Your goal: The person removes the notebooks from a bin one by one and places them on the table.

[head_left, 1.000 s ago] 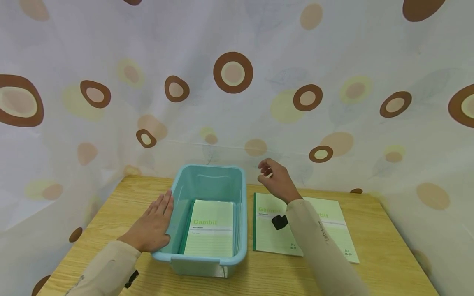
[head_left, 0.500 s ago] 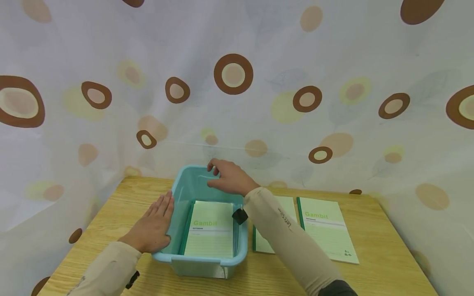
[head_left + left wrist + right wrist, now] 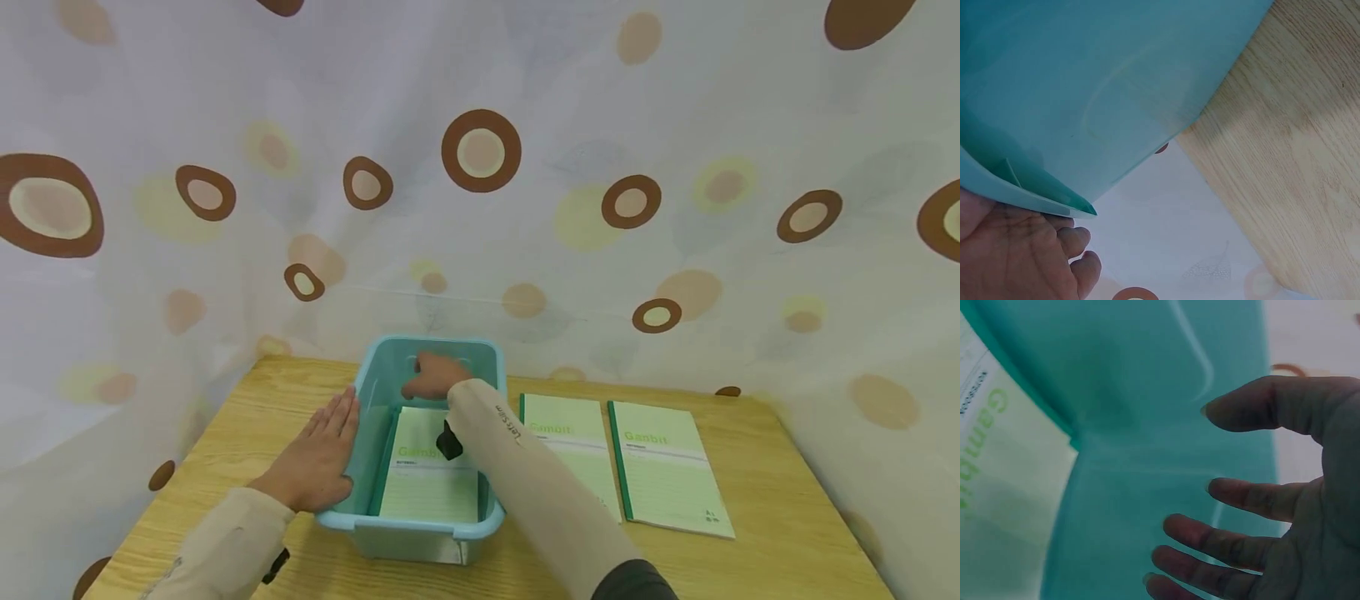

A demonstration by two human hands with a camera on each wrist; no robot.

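A light blue plastic bin (image 3: 408, 546) stands on the table, holding a pale green Gambit notebook (image 3: 427, 493) with a dark green spine; green edges show beside it. My left hand (image 3: 313, 460) rests along the bin's left rim with straight fingers. From below, the left wrist view shows the same hand (image 3: 1019, 259) against the rim's underside. My right hand (image 3: 437, 377) reaches into the bin's far end, above the notebook's top edge. In the right wrist view its fingers (image 3: 1235, 547) are spread, thumb apart, holding nothing, with the notebook's corner (image 3: 1029, 469) to one side.
Two more Gambit notebooks lie side by side right of the bin: one (image 3: 573, 458) partly behind my right sleeve (image 3: 540, 492), the other (image 3: 671, 467) farther right. A patterned sheet (image 3: 525, 250) hangs behind the wooden table (image 3: 780, 533).
My right hand has moved left from above the loose notebooks, over the bin, then down into its far end. The left hand stays on the rim, and the notebooks lie as before.
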